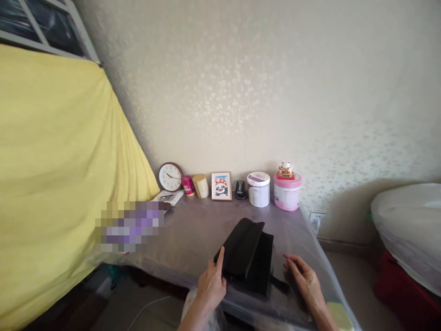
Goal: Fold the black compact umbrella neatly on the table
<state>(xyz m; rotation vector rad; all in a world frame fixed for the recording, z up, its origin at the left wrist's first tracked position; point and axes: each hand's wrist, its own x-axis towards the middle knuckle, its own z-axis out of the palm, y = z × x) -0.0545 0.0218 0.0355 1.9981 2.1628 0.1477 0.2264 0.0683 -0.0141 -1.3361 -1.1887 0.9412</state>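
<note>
Black case (243,250), lower centre: was gripped by left hand (211,284); right hand (306,279) was loosely uncurled, empty; steady edge support was advised.

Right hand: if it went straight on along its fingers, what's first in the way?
Probably the black pouch, at its right edge. How high the right hand hovers is unclear, so it might pass over.

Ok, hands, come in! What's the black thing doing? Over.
Left hand at left edge of black case. Right hand apart, to its right. Black case folded, on table. Strap sticking out rightward.
</note>
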